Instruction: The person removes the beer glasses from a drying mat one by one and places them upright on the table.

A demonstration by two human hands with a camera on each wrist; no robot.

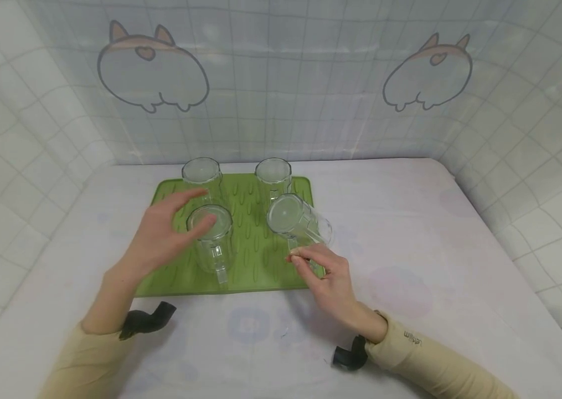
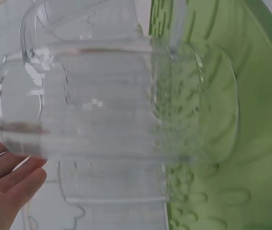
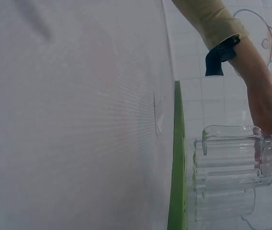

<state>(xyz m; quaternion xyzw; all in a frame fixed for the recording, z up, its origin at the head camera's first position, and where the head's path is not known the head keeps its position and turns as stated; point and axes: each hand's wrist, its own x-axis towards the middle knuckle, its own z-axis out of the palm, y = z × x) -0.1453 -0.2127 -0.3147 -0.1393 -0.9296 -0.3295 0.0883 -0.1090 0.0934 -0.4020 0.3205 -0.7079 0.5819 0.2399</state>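
Note:
My left hand (image 1: 163, 227) is spread at the front-left clear glass mug (image 1: 215, 252), its thumb overlapping the mug's top in the head view. In the left wrist view, the fingers (image 2: 23, 184) are right at one end of this mug, and the thumb stands apart from it. On the right, my right hand (image 1: 328, 280) pinches the handle of another clear glass mug (image 1: 288, 215) between thumb and fingertips. That mug leans over the right side of the green ridged mat (image 1: 251, 244).
Two more glass mugs stand along the back of the mat, a back-left mug (image 1: 202, 172) and a back-right mug (image 1: 273, 173). White tablecloth (image 1: 390, 221) surrounds the mat. A gridded curtain (image 1: 295, 83) with cartoon animals rises behind.

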